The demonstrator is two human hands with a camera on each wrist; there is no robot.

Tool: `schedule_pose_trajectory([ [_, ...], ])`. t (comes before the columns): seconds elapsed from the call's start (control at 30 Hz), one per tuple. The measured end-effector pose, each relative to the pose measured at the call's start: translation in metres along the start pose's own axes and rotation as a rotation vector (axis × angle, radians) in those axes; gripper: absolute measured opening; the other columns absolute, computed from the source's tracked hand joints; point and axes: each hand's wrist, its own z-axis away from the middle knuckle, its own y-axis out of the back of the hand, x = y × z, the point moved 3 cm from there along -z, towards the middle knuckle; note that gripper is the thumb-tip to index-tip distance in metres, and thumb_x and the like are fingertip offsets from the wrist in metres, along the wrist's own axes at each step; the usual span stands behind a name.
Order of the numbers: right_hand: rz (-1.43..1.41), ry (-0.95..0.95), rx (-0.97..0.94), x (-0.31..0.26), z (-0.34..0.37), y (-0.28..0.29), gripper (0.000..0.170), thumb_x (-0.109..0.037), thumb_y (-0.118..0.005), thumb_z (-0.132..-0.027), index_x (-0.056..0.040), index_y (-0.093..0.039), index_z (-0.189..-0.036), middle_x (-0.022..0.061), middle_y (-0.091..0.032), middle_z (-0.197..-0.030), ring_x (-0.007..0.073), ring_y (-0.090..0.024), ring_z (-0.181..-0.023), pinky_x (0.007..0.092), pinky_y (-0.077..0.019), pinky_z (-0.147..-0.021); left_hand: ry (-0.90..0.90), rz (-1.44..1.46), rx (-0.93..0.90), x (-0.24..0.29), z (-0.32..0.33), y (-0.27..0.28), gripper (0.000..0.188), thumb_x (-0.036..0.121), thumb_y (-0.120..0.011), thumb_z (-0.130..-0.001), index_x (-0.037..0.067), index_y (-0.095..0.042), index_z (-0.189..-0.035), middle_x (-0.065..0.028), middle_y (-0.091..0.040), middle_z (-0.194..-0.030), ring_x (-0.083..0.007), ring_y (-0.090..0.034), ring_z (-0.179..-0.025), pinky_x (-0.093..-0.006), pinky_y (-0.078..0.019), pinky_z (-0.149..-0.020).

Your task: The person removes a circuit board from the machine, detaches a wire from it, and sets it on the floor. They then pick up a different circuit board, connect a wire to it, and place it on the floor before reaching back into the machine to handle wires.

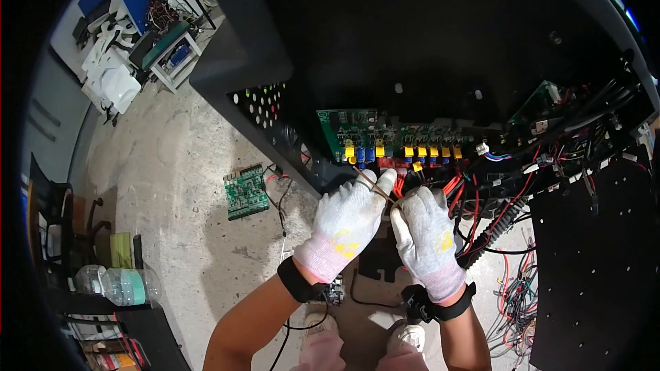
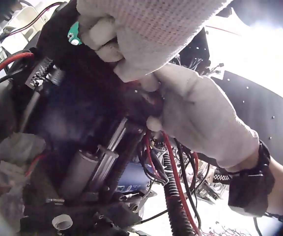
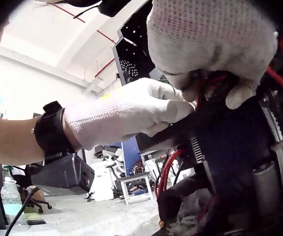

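Both hands wear pale grey-white gloves and work close together below a green circuit board lined with yellow and blue parts. My left hand pinches a thin brown strip between thumb and fingers; its lower end runs toward the right hand. My right hand has its fingers curled round a bunch of red and dark wires, seen in the right wrist view. Other red wires rise to the board's front edge just beyond the fingertips. The glove fingers partly hide the bunch.
A large black metal cabinet surrounds the board. At right hang cables and a corrugated black hose near a perforated black panel. On the floor lie another green board and a tangle of wires.
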Motion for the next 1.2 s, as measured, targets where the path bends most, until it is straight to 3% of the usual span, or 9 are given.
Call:
schedule_pose_trajectory([
  [0.2, -0.005, -0.024, 0.014, -0.002, 0.001, 0.000, 0.009, -0.010, -0.056, -0.077, -0.0045, -0.052, -0.083, 0.0126, -0.049, -0.080, 0.0320, -0.048, -0.076, 0.0396, -0.0388, -0.069, 0.088, 0.047, -0.040, 0.001, -0.004, 0.000, 0.032, 0.014, -0.056, -0.075, 0.013, -0.052, -0.107, -0.0074, -0.053, -0.081, -0.0238, -0.060, -0.066, -0.0321, -0.0491, -0.054],
  [0.27, -0.025, -0.045, 0.051, -0.003, 0.000, 0.000, 0.008, -0.010, -0.056, -0.078, -0.0046, -0.052, -0.083, 0.0128, -0.049, -0.080, 0.0325, -0.048, -0.076, 0.0398, -0.0394, -0.067, 0.023, 0.139, 0.047, -0.002, -0.004, -0.002, 0.034, 0.014, -0.058, -0.073, 0.011, -0.052, -0.106, -0.0081, -0.054, -0.083, -0.0239, -0.060, -0.066, -0.0317, -0.0493, -0.056],
  [0.47, -0.096, -0.089, 0.037, -0.005, -0.003, 0.004, 0.008, -0.009, -0.056, -0.077, -0.0050, -0.053, -0.083, 0.0126, -0.049, -0.080, 0.0330, -0.048, -0.076, 0.0408, -0.0402, -0.067, -0.128, 0.035, -0.106, -0.004, -0.010, 0.005, 0.037, 0.012, -0.059, -0.072, 0.005, -0.052, -0.108, -0.0101, -0.055, -0.085, -0.0217, -0.060, -0.066, -0.0295, -0.0487, -0.056],
  [0.6, -0.089, -0.086, 0.002, -0.002, -0.007, 0.005, 0.008, -0.008, -0.056, -0.077, -0.0051, -0.053, -0.084, 0.0125, -0.049, -0.079, 0.0328, -0.048, -0.077, 0.0404, -0.0403, -0.067, -0.223, 0.005, -0.032, -0.005, -0.012, 0.009, 0.041, 0.009, -0.058, -0.072, 0.003, -0.050, -0.112, -0.0093, -0.055, -0.085, -0.0199, -0.060, -0.066, -0.0284, -0.0480, -0.055],
  [0.7, -0.136, -0.116, -0.003, 0.002, -0.002, 0.001, 0.010, -0.010, -0.057, -0.077, -0.0050, -0.054, -0.085, 0.0121, -0.049, -0.079, 0.0322, -0.049, -0.078, 0.0401, -0.0394, -0.069, -0.213, -0.046, -0.177, -0.006, -0.014, 0.005, 0.043, 0.007, -0.058, -0.072, 0.003, -0.050, -0.114, -0.0084, -0.054, -0.085, -0.0188, -0.059, -0.066, -0.0275, -0.0474, -0.054],
  [0.77, -0.124, -0.115, 0.004, 0.004, 0.002, -0.003, 0.009, -0.010, -0.056, -0.078, -0.0049, -0.054, -0.085, 0.0121, -0.049, -0.080, 0.0321, -0.049, -0.078, 0.0404, -0.0385, -0.071, -0.325, -0.004, -0.036, -0.009, -0.013, 0.002, 0.042, 0.012, -0.050, -0.074, -0.003, -0.046, -0.113, -0.0103, -0.055, -0.085, -0.0187, -0.059, -0.056, -0.0303, -0.0475, -0.047],
  [0.87, -0.130, -0.100, 0.021, 0.007, 0.003, -0.007, 0.008, -0.011, -0.055, -0.078, -0.0049, -0.054, -0.083, 0.0121, -0.050, -0.080, 0.0319, -0.049, -0.078, 0.0408, -0.0361, -0.074, -0.311, 0.023, -0.129, -0.012, -0.014, -0.004, 0.043, 0.012, -0.050, -0.074, -0.004, -0.044, -0.114, -0.0100, -0.054, -0.085, -0.0189, -0.058, -0.054, -0.0303, -0.0474, -0.047],
  [0.97, -0.196, -0.078, 0.072, 0.006, 0.004, -0.007, 0.005, -0.008, -0.051, -0.078, -0.0027, -0.052, -0.079, 0.0137, -0.049, -0.077, 0.0320, -0.045, -0.074, 0.0399, -0.0346, -0.069, -0.294, 0.028, -0.198, -0.011, -0.015, -0.004, 0.044, 0.013, -0.050, -0.075, -0.004, -0.044, -0.115, -0.0096, -0.054, -0.086, -0.0185, -0.058, -0.056, -0.0296, -0.0474, -0.047],
  [1.2, -0.148, -0.029, 0.107, 0.007, 0.009, -0.010, 0.006, -0.009, -0.052, -0.077, -0.0035, -0.053, -0.079, 0.0129, -0.049, -0.076, 0.0312, -0.046, -0.074, 0.0397, -0.0353, -0.069, -0.327, -0.062, -0.206, -0.011, -0.013, -0.003, 0.044, 0.014, -0.050, -0.076, -0.004, -0.043, -0.115, -0.0099, -0.053, -0.087, -0.0166, -0.059, -0.060, -0.0286, -0.0476, -0.047],
])
